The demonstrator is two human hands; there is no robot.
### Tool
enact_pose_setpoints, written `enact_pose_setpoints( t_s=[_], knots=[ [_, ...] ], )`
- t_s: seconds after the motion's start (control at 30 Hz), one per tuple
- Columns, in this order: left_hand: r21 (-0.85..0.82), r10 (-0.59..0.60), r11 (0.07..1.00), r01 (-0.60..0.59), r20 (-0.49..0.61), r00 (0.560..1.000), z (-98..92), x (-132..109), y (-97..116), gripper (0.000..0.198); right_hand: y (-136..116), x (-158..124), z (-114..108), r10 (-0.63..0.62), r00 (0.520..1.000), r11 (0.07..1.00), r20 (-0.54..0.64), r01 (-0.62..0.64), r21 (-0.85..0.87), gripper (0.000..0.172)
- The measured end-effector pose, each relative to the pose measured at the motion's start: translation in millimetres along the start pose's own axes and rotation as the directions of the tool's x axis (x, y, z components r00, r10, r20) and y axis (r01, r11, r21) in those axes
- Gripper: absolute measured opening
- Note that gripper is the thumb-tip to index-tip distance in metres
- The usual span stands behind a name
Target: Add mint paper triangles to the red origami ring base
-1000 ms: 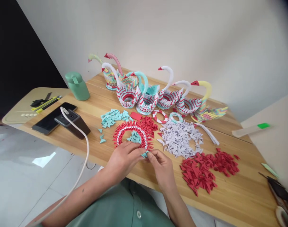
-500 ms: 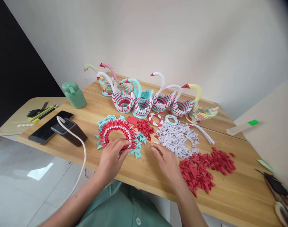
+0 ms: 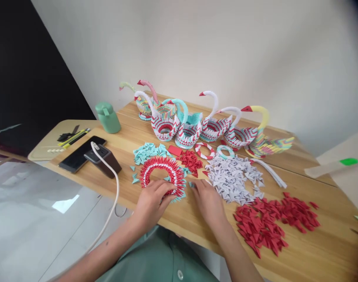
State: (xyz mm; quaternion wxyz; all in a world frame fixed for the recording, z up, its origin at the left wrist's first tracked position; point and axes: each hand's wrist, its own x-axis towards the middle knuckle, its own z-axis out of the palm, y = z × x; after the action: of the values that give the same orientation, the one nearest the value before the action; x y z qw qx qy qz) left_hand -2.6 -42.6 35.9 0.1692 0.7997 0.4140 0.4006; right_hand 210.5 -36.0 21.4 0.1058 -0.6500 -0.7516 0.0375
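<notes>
My left hand (image 3: 157, 199) grips the near right rim of a spiky paper ring (image 3: 149, 169), made of red folded pieces with a white band. The ring is tilted, and my hand hides its near side. To the right, my right hand (image 3: 206, 197) is closed, with a small teal folded paper piece (image 3: 192, 184) at its fingertips. Loose teal pieces (image 3: 148, 152) lie behind the ring, and some show beside and under it. A small heap of red pieces (image 3: 191, 161) lies behind the right hand, with a larger pile of white pieces (image 3: 230, 178) to its right.
Several paper swans (image 3: 188, 135) line the back. Nearer are a red-and-white ring (image 3: 204, 150), a teal-and-white ring (image 3: 225, 152) and a white curved strip (image 3: 271, 172). Red pieces (image 3: 261, 223) lie front right. At left stand a green container (image 3: 108, 119), a phone (image 3: 76, 158) and a charger with cable (image 3: 104, 159).
The view has swung left, so the table appears further right. More of the teal heap behind the ring shows. A teal piece is now visible at my right fingertips.
</notes>
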Motion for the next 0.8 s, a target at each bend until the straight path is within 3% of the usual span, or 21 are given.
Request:
enact_pose_setpoints(
  t_s=[0.2, 0.37, 0.5, 0.67, 0.73, 0.8],
  knots=[
    [-0.056, 0.027, 0.998, -0.025, 0.029, 0.999, 3.7, 2, 2, 0.012, 16, -21, 5, -0.022, 0.997, 0.991, -0.068, 0.03, 0.129, 0.028],
    [-0.074, 0.045, 0.996, -0.043, 0.024, 0.999, 3.5, 2, 3, 0.013, 18, -28, -4, 0.038, 0.998, 0.922, -0.055, -0.014, 0.387, 0.026],
    [-0.062, 0.029, 0.998, -0.028, 0.022, 0.999, 2.6, -1, 3, 0.012, 15, -35, -13, 0.156, 0.986, 0.711, 0.063, -0.157, 0.686, 0.019],
    [-0.072, 0.032, 0.997, -0.031, 0.004, 0.999, 2.3, -2, 4, 0.012, 6, -41, -18, 0.184, 0.952, 0.302, 0.243, -0.29, 0.908, 0.025],
    [-0.076, 0.033, 0.997, -0.032, 0.003, 0.999, 2.4, -2, 5, 0.012, 2, -43, -19, 0.185, 0.957, 0.238, 0.224, -0.265, 0.934, 0.026],
    [-0.082, 0.036, 0.996, -0.035, 0.011, 0.999, 2.7, -1, 5, 0.011, -1, -44, -19, 0.191, 0.967, 0.239, 0.17, -0.213, 0.947, 0.024]
  ],
)
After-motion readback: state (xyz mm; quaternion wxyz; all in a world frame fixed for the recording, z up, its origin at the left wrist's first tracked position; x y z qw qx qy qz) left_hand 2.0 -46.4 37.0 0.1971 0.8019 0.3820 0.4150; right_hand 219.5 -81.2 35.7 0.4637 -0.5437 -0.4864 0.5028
